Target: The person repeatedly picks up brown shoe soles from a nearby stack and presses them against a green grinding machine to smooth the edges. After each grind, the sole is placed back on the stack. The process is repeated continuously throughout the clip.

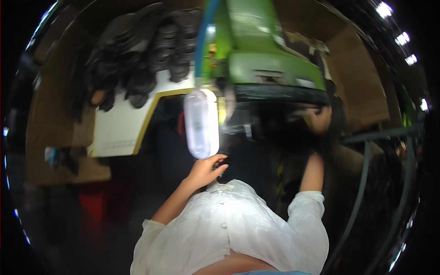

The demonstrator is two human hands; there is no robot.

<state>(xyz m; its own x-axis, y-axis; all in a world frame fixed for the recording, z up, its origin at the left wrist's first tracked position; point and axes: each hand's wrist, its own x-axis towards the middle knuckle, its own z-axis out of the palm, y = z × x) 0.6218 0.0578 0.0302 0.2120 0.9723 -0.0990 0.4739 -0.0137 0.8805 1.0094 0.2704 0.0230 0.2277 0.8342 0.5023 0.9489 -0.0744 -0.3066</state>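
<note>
My left hand (206, 171) is just below a white oval lamp (201, 123), in front of a green machine (270, 66). Its thumb and fingers are parted, and nothing shows between them. Reaching forward, my right hand (319, 120) is by the right end of the machine's black lower edge (279, 94). Motion smears its fingers, and a dark shape crosses its wrist. Whether it holds anything is hidden. The area under the machine head is too dark and blurred to make out.
Several dark shoe-like pieces (137, 85) lie on a white tabletop (117, 126) with a yellow edge at the left. Brown cardboard (360, 78) stands on the right, above a grey metal rail (366, 160). A blue hose (201, 41) runs down beside the machine. Something red (93, 204) is low at left.
</note>
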